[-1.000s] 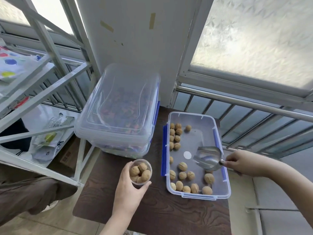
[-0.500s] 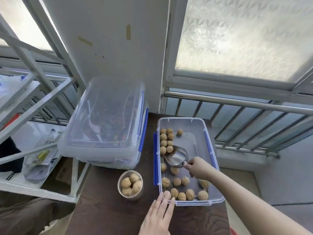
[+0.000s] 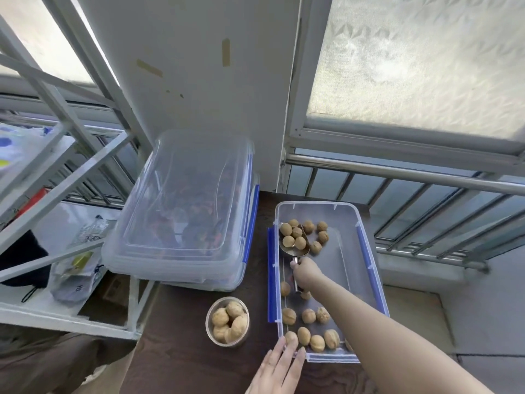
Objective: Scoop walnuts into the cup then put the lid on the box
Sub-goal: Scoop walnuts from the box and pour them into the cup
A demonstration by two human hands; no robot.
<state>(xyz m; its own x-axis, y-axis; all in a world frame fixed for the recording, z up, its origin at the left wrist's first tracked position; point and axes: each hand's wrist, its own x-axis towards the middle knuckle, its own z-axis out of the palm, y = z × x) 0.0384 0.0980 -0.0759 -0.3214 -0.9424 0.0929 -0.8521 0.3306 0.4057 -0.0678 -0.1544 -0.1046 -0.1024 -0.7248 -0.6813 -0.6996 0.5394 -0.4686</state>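
Observation:
An open clear plastic box (image 3: 366, 257) with blue clips holds loose walnuts (image 3: 309, 338) at its near and far ends. My right hand (image 3: 305, 270) grips the handle of a metal scoop (image 3: 294, 245), which carries several walnuts at the box's far left. My left hand (image 3: 279, 368) lies flat with spread fingers against the box's near left corner. A small clear cup (image 3: 227, 321) with several walnuts stands on the dark table (image 3: 184, 362), left of the box. A clear lid (image 3: 187, 189) rests on the stacked bins to the left.
Stacked clear bins (image 3: 176, 265) with dark contents stand at the table's back left. A white metal rack (image 3: 56, 177) with bags sits further left. A window railing (image 3: 412, 177) runs behind and to the right of the box.
My left hand let go of the cup and moved to the box's near corner. My right hand pushed the scoop to the far left of the box, and walnuts now lie in it.

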